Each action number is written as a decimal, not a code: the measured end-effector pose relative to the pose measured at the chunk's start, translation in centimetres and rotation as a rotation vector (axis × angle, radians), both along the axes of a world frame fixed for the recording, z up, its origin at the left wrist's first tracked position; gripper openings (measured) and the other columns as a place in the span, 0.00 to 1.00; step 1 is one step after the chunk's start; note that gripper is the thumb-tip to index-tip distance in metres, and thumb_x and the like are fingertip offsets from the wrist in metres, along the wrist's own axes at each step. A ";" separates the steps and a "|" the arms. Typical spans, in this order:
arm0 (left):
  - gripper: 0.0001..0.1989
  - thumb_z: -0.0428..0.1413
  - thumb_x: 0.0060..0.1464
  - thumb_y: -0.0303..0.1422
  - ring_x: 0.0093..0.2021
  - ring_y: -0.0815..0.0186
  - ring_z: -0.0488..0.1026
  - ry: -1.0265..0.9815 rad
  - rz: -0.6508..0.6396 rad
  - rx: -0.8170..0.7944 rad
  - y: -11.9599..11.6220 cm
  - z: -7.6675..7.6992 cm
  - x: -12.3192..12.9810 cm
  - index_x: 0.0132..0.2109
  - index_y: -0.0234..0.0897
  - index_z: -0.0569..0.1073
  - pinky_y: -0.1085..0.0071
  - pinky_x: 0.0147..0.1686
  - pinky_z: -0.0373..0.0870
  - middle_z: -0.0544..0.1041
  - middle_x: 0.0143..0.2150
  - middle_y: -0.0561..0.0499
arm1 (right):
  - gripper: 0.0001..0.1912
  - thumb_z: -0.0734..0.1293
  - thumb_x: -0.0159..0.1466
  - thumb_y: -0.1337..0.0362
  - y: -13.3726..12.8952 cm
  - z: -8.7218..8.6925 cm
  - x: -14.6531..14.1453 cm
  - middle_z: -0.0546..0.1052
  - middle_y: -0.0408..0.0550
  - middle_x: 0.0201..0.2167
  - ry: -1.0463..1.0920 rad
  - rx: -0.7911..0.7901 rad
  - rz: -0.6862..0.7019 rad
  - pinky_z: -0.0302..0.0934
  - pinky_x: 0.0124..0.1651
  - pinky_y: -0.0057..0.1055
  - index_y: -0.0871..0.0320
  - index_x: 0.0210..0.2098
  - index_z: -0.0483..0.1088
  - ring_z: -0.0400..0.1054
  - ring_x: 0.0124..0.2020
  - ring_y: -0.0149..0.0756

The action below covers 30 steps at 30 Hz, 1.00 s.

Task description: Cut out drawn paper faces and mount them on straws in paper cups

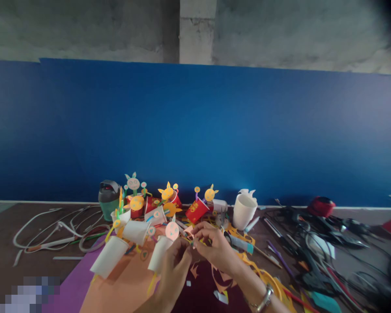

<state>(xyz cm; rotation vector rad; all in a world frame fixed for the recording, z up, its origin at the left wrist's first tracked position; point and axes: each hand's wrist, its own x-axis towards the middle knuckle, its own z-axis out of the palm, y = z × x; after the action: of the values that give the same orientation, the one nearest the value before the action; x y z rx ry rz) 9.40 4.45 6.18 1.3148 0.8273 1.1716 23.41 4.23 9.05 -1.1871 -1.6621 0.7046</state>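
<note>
My left hand (177,265) is closed in a pinch at the centre front, its fingertips near those of my right hand (215,248). My right hand also pinches; a small pale piece shows at its fingertips, too small to identify. Just behind and left of my left hand, a white paper cup (159,253) lies tilted, with a pink round paper face (172,231) near its rim. Further left lies another white cup (110,257) on orange paper (117,293). A red cup (197,211) with paper decorations leans behind my hands.
A tall white cup (244,211) holds white scraps. Black cables and a glue gun (316,265) crowd the right. A green-and-grey container (109,200) and white cables (57,226) lie left. Behind stands a blue panel (195,130). Paper scraps (221,297) lie in front.
</note>
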 end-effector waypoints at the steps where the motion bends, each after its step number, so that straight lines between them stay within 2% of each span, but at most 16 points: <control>1: 0.14 0.54 0.52 0.40 0.22 0.72 0.57 -0.002 -0.006 -0.004 0.0 0.0 0.1 0.25 0.36 0.65 0.78 0.22 0.55 0.61 0.20 0.57 | 0.07 0.64 0.56 0.71 -0.1 0.1 -0.1 0.74 0.48 0.37 -0.011 0.010 -0.002 0.62 0.38 0.27 0.59 0.24 0.72 0.69 0.37 0.33; 7: 0.09 0.52 0.51 0.34 0.23 0.72 0.57 0.028 0.014 0.022 0.1 -0.1 0.0 0.25 0.37 0.64 0.78 0.23 0.54 0.61 0.21 0.57 | 0.06 0.65 0.56 0.69 -0.2 0.3 0.0 0.73 0.48 0.36 0.014 0.015 0.013 0.61 0.37 0.27 0.59 0.23 0.71 0.68 0.38 0.35; 10: 0.09 0.51 0.51 0.33 0.24 0.71 0.56 0.073 0.043 0.043 0.3 -0.3 -0.2 0.25 0.37 0.63 0.77 0.23 0.53 0.60 0.22 0.57 | 0.09 0.65 0.57 0.65 0.2 0.4 0.6 0.73 0.49 0.36 0.166 -0.116 0.025 0.60 0.33 0.27 0.60 0.21 0.70 0.67 0.34 0.34; 13: 0.09 0.49 0.53 0.32 0.23 0.72 0.55 0.119 0.008 0.052 0.4 -0.8 -0.1 0.25 0.37 0.63 0.76 0.23 0.52 0.59 0.21 0.57 | 0.10 0.66 0.56 0.62 0.4 0.7 1.4 0.72 0.49 0.37 0.297 -0.235 0.058 0.58 0.31 0.26 0.62 0.22 0.71 0.66 0.32 0.32; 17: 0.14 0.50 0.53 0.33 0.22 0.72 0.54 0.279 -0.028 0.096 0.2 -1.7 0.0 0.22 0.38 0.58 0.76 0.22 0.49 0.55 0.20 0.59 | 0.09 0.67 0.55 0.62 0.5 0.9 1.8 0.73 0.49 0.37 0.339 -0.263 0.082 0.57 0.33 0.27 0.62 0.22 0.71 0.65 0.33 0.32; 19: 0.10 0.52 0.51 0.31 0.21 0.71 0.56 0.334 -0.028 0.130 0.1 -1.6 -0.1 0.24 0.38 0.60 0.76 0.22 0.50 0.58 0.20 0.59 | 0.09 0.66 0.55 0.62 0.6 0.6 1.7 0.73 0.47 0.31 0.357 -0.299 0.081 0.55 0.30 0.26 0.61 0.24 0.71 0.63 0.28 0.30; 22: 0.04 0.53 0.47 0.27 0.24 0.68 0.63 0.421 0.062 0.262 0.5 -0.4 -0.6 0.31 0.40 0.65 0.75 0.25 0.56 0.65 0.24 0.57 | 0.09 0.65 0.56 0.61 0.9 0.1 1.7 0.68 0.41 0.20 0.378 -0.345 0.040 0.50 0.25 0.25 0.61 0.26 0.71 0.57 0.22 0.27; 24: 0.04 0.51 0.48 0.27 0.31 0.64 0.67 0.518 0.176 0.416 1.1 0.8 -1.4 0.33 0.40 0.66 0.73 0.32 0.60 0.70 0.31 0.53 | 0.09 0.66 0.56 0.61 1.2 -0.3 1.8 0.67 0.40 0.18 0.382 -0.354 0.005 0.49 0.25 0.25 0.61 0.24 0.70 0.57 0.21 0.27; 26: 0.04 0.48 0.51 0.27 0.35 0.62 0.68 0.624 0.250 0.512 1.8 2.1 -2.4 0.33 0.41 0.67 0.71 0.36 0.61 0.72 0.33 0.51 | 0.11 0.67 0.55 0.59 1.4 -0.7 1.9 0.69 0.41 0.18 0.398 -0.363 -0.005 0.49 0.25 0.25 0.60 0.23 0.68 0.58 0.21 0.27; 28: 0.03 0.49 0.52 0.31 0.34 0.60 0.69 0.775 0.350 0.557 2.3 3.0 -3.8 0.31 0.41 0.67 0.70 0.35 0.60 0.72 0.31 0.49 | 0.12 0.68 0.55 0.57 1.7 -1.0 2.0 0.72 0.42 0.20 0.432 -0.364 0.006 0.51 0.26 0.26 0.60 0.24 0.68 0.61 0.21 0.28; 30: 0.05 0.53 0.50 0.36 0.28 0.59 0.69 0.948 0.381 0.497 2.3 3.5 -5.4 0.30 0.41 0.69 0.71 0.29 0.56 0.71 0.25 0.51 | 0.14 0.69 0.54 0.55 2.0 -1.4 2.1 0.74 0.43 0.22 0.458 -0.335 0.015 0.54 0.28 0.27 0.60 0.26 0.67 0.64 0.23 0.30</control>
<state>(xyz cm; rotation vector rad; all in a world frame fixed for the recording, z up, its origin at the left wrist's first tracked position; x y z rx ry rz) 3.97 6.75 9.64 2.2625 1.5779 1.0462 25.52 6.19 7.66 -1.1326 -1.1995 1.2000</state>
